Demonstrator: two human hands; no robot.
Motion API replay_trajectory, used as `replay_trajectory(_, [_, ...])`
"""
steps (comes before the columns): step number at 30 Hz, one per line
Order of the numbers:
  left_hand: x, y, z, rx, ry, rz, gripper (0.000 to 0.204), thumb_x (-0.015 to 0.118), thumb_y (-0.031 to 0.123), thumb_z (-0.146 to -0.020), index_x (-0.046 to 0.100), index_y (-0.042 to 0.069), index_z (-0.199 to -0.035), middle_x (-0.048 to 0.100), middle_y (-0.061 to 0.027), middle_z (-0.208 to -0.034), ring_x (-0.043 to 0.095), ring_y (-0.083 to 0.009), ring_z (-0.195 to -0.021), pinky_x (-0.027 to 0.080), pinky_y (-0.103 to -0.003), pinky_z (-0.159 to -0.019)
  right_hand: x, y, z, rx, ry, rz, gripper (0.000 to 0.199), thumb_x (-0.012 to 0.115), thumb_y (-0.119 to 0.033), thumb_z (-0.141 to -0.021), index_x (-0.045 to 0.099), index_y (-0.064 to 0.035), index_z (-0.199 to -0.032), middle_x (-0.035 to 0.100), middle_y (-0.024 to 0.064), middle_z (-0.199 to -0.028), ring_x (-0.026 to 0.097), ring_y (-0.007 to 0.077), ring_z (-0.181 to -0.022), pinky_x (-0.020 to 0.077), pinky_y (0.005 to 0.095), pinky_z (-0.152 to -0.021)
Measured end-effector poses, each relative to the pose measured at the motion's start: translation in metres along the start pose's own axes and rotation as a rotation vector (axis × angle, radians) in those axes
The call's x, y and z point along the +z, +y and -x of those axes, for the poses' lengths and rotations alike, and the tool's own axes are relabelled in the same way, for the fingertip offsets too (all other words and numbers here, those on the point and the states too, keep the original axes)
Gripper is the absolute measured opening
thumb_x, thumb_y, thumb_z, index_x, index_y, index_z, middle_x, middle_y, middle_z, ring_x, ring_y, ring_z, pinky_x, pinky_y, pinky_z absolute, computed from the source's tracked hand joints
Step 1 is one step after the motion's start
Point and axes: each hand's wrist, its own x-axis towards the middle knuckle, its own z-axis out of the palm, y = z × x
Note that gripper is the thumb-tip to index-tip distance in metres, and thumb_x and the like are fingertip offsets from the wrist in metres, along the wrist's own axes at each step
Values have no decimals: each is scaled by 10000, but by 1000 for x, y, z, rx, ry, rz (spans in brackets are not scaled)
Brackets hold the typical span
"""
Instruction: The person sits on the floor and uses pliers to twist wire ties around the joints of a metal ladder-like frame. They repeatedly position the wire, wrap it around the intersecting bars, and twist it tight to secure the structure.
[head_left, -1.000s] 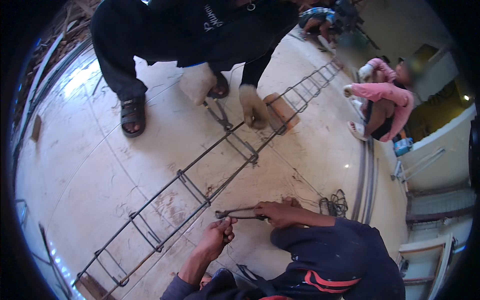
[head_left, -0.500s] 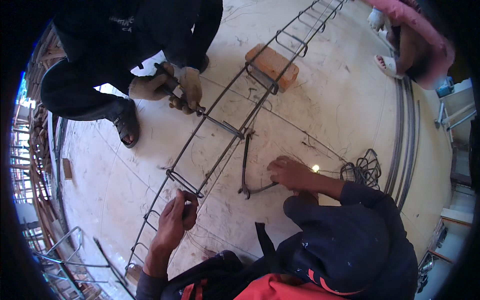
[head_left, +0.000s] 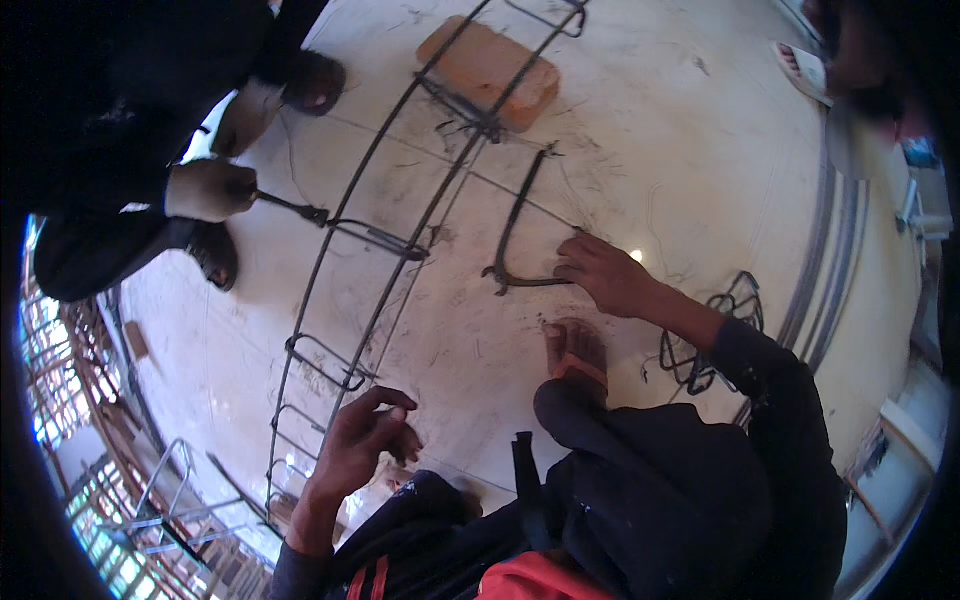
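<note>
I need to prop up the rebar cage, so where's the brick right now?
The brick lies at the top centre of the head view, on the concrete floor under the far end of the rebar cage.

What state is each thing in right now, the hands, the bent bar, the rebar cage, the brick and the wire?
Right hand: gripping the bent bar's end.
Left hand: empty, fingers curled, beside the cage.
Bent steel bar: flat on the floor.
Rebar cage: lying lengthwise, resting on the brick.
Brick: flat under the cage.
Wire coil: loose on the floor.
</note>
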Motion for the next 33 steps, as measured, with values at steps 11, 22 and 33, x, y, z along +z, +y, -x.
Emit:
replay_trajectory(11, [30, 10, -1, 352, 418, 66, 264, 560, 233, -966, 572, -24, -1029, 686, -148, -997, 618, -143, -969, 440, -282, -923, -47, -136, -82, 36, 18, -1349, 385, 590, -254, -918, 543, 4, -1200, 569, 195, -1184, 560, 318, -1115, 415, 389, -973])
replay_trajectory(22, [25, 36, -42, 446, 463, 141, 349, 585, 282, -944, 587, -47, -1061, 679, -127, -1019, 608, -168, -984, 443, -305, -906, -77, -156, -92, 159, 273, -1201, 316, 494, -120, -954, 550, -10, -1245, 657, 173, -876, 602, 192, -695, 482, 327, -665])
replay_trajectory(33, [10, 1, -105, 392, 340, -110, 449, 693, 278, -847, 616, -31, -1165, 699, -155, -965, 647, -205, -916, 488, -331, -817, -43, -118, -80, 380, 62, -920, 228, 580, -167, -907, 662, -24, -1066, 600, 33, -760, 511, 92, -672, 425, 266, -633])
